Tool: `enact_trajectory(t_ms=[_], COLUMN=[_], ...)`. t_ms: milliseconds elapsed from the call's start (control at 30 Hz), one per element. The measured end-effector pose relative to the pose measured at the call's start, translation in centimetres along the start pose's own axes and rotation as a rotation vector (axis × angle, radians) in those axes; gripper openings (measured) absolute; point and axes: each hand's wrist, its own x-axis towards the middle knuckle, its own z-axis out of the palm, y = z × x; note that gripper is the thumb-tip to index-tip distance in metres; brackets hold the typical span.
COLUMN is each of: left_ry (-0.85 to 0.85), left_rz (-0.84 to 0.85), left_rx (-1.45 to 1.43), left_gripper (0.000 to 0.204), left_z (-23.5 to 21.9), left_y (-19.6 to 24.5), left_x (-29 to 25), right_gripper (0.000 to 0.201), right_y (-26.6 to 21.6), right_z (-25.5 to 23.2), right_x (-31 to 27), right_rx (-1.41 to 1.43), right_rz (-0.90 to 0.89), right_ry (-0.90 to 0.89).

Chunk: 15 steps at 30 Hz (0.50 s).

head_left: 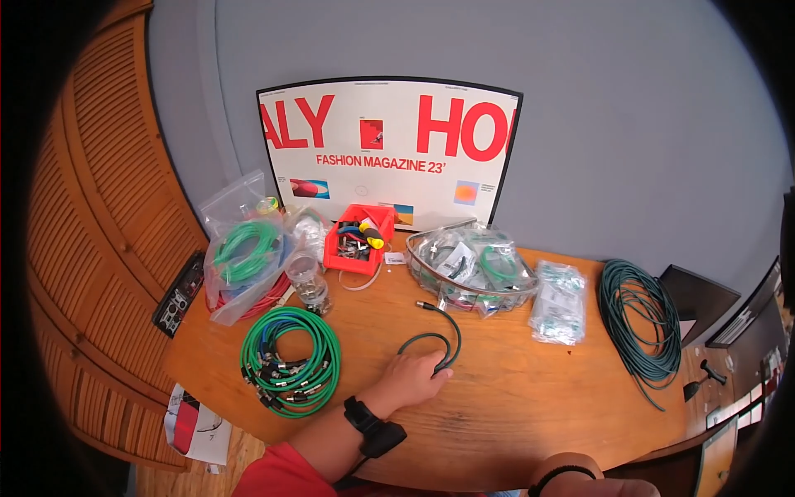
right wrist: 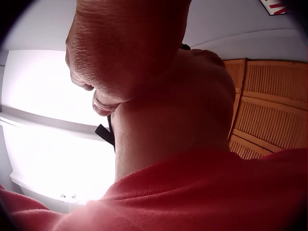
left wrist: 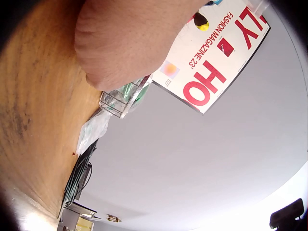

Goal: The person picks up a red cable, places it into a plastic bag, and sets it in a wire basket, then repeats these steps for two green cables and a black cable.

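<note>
My left hand rests low over the middle of the table, its fingers around a dark green coaxial cable. The cable makes a small loop above the hand and ends in a metal connector on the wood. In the left wrist view only the heel of that hand shows, large and close. My right hand is at the bottom edge of the head view, near my body and mostly cut off. The right wrist view has that hand in shadow before a red shirt, its fingertips largely hidden.
Coiled green cables lie left of my left hand. Behind are a bag of cable, a clear cup, a red bin of connectors and a wire basket. Plastic packets and a dark cable coil lie right.
</note>
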Motion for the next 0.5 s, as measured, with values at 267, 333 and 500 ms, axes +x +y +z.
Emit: enact_trajectory(t_ms=[267, 333, 500], left_ry=[-0.052, -0.146, -0.432], left_rz=[0.026, -0.052, -0.089], left_rx=[-0.604, -0.952, -1.690], left_gripper=[0.028, 0.028, 0.026], left_z=[-0.3, -0.7, -1.2], left_y=[0.0, 0.1, -0.5], left_x=[-0.5, -0.8, -1.0], right_gripper=[0.061, 0.060, 0.062], right_y=[11.1, 12.9, 13.4], right_z=[-1.8, -2.2, -1.8], right_x=[-11.2, -13.9, -18.8], right_rx=[-0.426, -0.554, -0.137], right_rz=[0.523, 0.701, 1.262], right_ry=[-0.195, -0.256, -0.379])
